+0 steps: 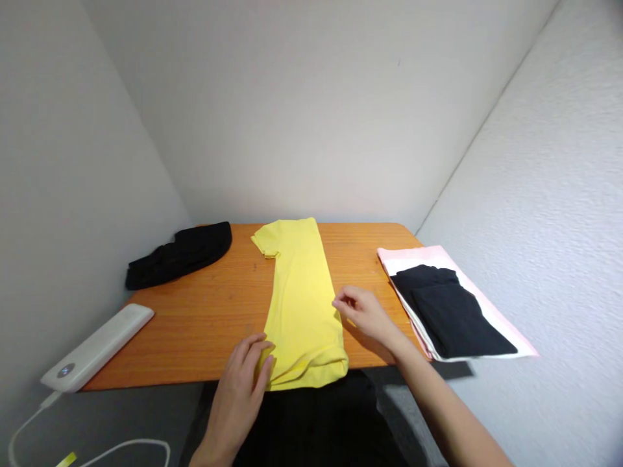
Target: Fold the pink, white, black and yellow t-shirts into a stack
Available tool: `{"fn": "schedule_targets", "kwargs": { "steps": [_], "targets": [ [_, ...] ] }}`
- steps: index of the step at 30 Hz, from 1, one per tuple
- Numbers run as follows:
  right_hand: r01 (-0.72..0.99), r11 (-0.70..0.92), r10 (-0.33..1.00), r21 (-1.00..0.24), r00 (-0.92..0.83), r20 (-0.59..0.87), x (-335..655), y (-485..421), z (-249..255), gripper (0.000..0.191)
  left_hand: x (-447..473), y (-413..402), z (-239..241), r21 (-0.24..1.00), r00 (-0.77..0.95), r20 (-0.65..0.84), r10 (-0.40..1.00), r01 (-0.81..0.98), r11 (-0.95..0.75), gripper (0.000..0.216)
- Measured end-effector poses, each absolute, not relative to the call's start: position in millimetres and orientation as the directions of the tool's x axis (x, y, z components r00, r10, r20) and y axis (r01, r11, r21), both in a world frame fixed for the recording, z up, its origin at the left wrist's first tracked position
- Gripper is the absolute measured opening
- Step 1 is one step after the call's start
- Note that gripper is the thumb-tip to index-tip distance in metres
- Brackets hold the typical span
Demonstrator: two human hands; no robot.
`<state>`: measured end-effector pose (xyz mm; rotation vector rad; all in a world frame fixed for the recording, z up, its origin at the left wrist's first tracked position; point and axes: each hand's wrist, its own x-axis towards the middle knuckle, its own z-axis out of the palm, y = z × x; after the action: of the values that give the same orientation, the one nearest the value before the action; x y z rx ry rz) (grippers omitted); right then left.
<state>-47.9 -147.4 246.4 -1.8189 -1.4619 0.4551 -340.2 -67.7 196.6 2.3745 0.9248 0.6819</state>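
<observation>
A yellow short-sleeved T-shirt (302,285) lies folded lengthwise on the wooden table, its sleeve pointing left at the far end. Its near end is bunched and turned over at the table's front edge. My left hand (243,373) rests at the lower left corner of the shirt, thumb and fingers apart, fingertips on or just over the cloth. Over the shirt's right edge is my right hand (363,314), with fingers curled in and the thumb close to them. No cloth shows lifted in it.
A folded black garment (452,314) lies on a pink and white folded cloth (402,259) at the right. Black clothing (182,253) sits at the back left. A white device (100,347) with a cable is at the left edge. Walls enclose the wooden table (219,324).
</observation>
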Motion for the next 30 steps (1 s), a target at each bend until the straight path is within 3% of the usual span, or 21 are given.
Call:
{"fn": "schedule_targets", "kwargs": {
  "steps": [8, 14, 17, 21, 24, 27, 30],
  "targets": [
    [0.586, -0.068, 0.938, -0.807, 0.314, 0.149, -79.3, -232.8, 221.4, 0.019, -340.7, -70.5, 201.3, 0.57, 0.668, 0.355, 0.654, 0.4, -0.718, 0.024],
    [0.62, -0.068, 0.956, -0.782, 0.266, 0.127, -89.7, -228.5, 215.2, 0.018, -352.5, -79.2, 193.3, 0.409, 0.766, 0.337, 0.548, 0.405, -0.818, 0.038],
    [0.584, -0.071, 0.954, -0.809, 0.277, 0.117, -95.4, -227.7, 212.7, 0.013, -360.3, -82.1, 185.1, 0.365, 0.759, 0.37, 0.536, 0.412, -0.835, 0.029],
    [0.561, -0.08, 0.948, -0.824, 0.298, 0.111, -102.5, -230.6, 215.9, 0.011, -363.0, -85.9, 188.8, 0.383, 0.752, 0.39, 0.531, 0.392, -0.836, 0.016],
    [0.629, -0.073, 0.908, -0.774, 0.363, 0.209, -101.1, -238.7, 218.1, 0.016, -358.9, -91.3, 203.0, 0.426, 0.758, 0.385, 0.527, 0.361, -0.83, 0.012],
    [0.721, -0.068, 0.854, -0.689, 0.399, 0.333, -92.7, -251.0, 213.3, 0.023, -349.6, -95.7, 222.7, 0.499, 0.834, 0.271, 0.481, 0.305, -0.811, 0.007],
    [0.79, -0.076, 0.856, -0.608, 0.364, 0.366, -82.3, -263.2, 201.5, 0.019, -330.8, -85.9, 240.8, 0.562, 0.874, 0.214, 0.435, 0.254, -0.787, 0.01]
  ]
}}
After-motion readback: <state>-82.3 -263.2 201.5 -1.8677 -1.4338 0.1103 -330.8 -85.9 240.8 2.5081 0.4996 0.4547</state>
